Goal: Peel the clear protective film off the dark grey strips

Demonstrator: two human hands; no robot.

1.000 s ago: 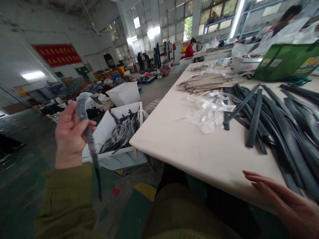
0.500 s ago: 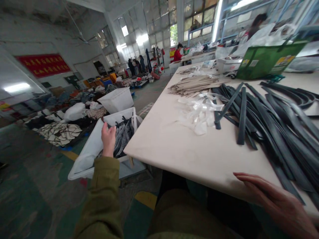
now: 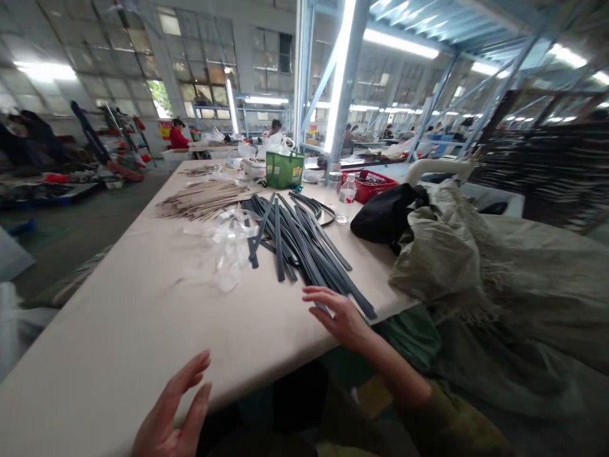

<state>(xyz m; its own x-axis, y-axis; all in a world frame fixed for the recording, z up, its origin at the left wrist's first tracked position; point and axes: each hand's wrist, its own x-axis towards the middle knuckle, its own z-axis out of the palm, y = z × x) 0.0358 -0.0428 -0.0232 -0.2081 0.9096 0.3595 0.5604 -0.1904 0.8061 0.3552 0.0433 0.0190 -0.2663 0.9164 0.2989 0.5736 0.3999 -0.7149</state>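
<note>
My left hand (image 3: 174, 412) is raised over the near edge of the pale table (image 3: 143, 317), fingers stretched out and holding nothing. Flat on the table lies my right hand (image 3: 340, 314), fingers spread, its fingertips touching the near ends of a pile of long dark strips (image 3: 297, 241). Left of that pile are crumpled clear plastic bags (image 3: 223, 244), and behind them a stack of tan card strips (image 3: 204, 198).
A big grey-green sack (image 3: 499, 279) and a black bag (image 3: 387, 212) crowd the table's right end. Farther back stand a green bag (image 3: 284, 169), a plastic bottle (image 3: 347, 195) and a red basket (image 3: 373, 184). Other people work at distant tables.
The view has swung right, away from the white bins on the floor. My left hand let go of the bagged strip at the bin and came back empty to the table edge.
</note>
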